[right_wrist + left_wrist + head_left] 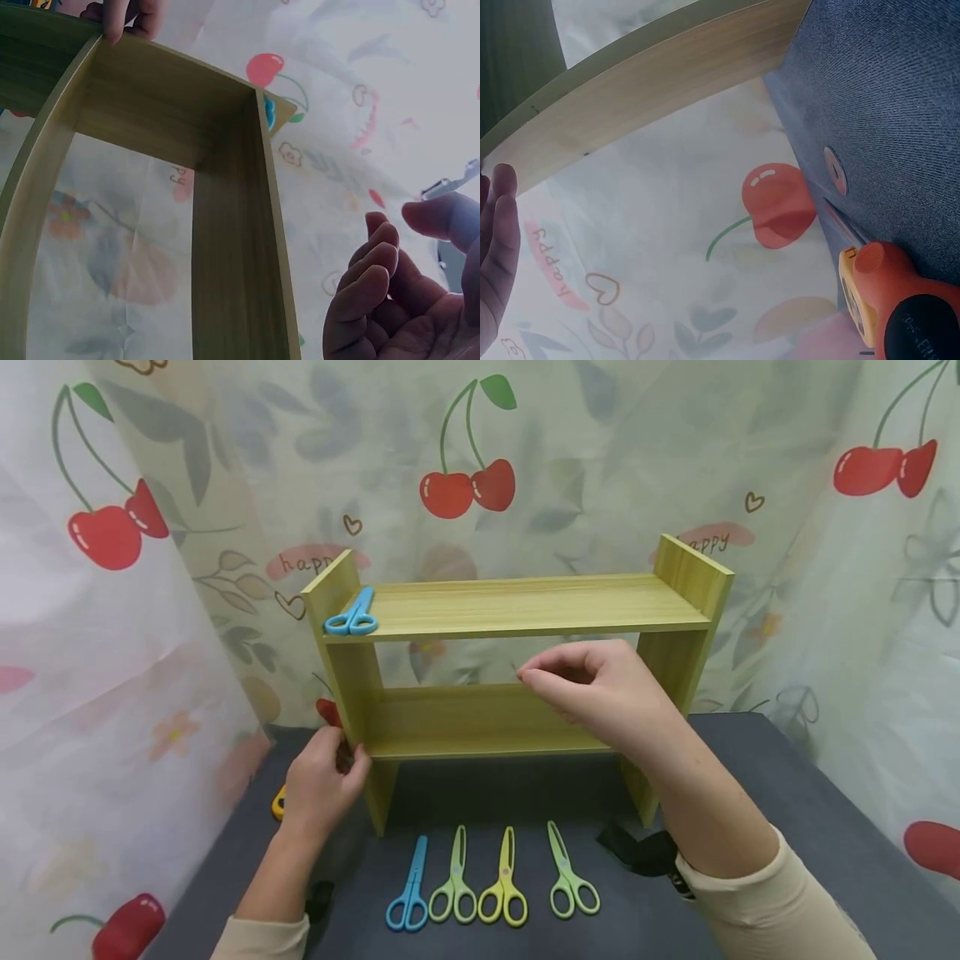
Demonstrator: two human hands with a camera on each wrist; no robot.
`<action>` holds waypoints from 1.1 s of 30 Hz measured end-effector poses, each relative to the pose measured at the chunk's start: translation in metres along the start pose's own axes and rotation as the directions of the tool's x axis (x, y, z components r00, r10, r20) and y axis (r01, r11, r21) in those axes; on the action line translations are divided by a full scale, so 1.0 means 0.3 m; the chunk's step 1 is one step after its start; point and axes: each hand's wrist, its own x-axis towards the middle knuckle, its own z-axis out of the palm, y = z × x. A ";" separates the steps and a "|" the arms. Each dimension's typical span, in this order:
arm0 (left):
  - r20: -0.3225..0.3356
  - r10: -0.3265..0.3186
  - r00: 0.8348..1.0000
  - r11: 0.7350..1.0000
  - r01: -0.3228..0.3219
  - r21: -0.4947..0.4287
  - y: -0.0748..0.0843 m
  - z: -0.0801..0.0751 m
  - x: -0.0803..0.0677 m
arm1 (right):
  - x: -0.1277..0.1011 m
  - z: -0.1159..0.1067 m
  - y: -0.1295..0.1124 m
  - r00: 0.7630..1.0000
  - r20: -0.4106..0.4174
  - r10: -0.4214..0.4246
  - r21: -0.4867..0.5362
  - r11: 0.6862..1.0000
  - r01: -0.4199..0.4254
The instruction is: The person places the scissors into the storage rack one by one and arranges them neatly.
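A two-tier wooden shelf (540, 606) stands on the dark table. At its left side panel, my left hand (322, 777) grips the front edge; in the left wrist view, fingers (502, 240) lie along the panel's outer side. My right hand (600, 693) is raised before the shelf, fingers loosely bent and holding nothing; the right wrist view shows its thumb apart from the fingers. Blue scissors (362, 606) lie on the top board's left end. Before the shelf lie another blue pair of scissors (416, 864), green scissors (453, 885), yellow scissors (505, 881) and light green scissors (567, 875).
An orange and black tool (889, 262) with a pointed tip, partly cut off, lies left of the shelf by a yellow piece (857, 292) and a small round disc (835, 171). A black strap (648, 853) lies near the right forearm. Patterned curtains (480, 435) surround the table.
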 end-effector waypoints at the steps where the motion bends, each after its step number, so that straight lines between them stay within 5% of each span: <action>1: -0.001 0.000 1.000 1.000 0.000 0.000 0.000 0.001 0.000 | -0.013 -0.006 0.009 1.000 -0.006 -0.001 0.000 1.000 0.001; 13: 0.001 -0.007 1.000 1.000 0.007 0.015 -0.003 0.001 -0.004 | -0.176 -0.031 0.115 0.998 -0.009 -0.058 -0.005 0.998 0.058; 18: -0.003 -0.005 1.000 1.000 0.005 0.021 0.001 0.001 -0.001 | -0.234 -0.028 0.168 0.989 -0.034 -0.147 -0.012 0.989 0.146; 25: -0.006 -0.002 1.000 1.000 0.002 0.019 0.004 0.000 0.001 | -0.269 -0.008 0.244 0.968 -0.016 -0.251 0.009 0.968 0.251; 33: -0.006 -0.005 1.000 1.000 0.005 0.014 0.000 0.004 -0.001 | -0.268 0.005 0.337 0.975 0.010 -0.220 0.039 0.975 0.219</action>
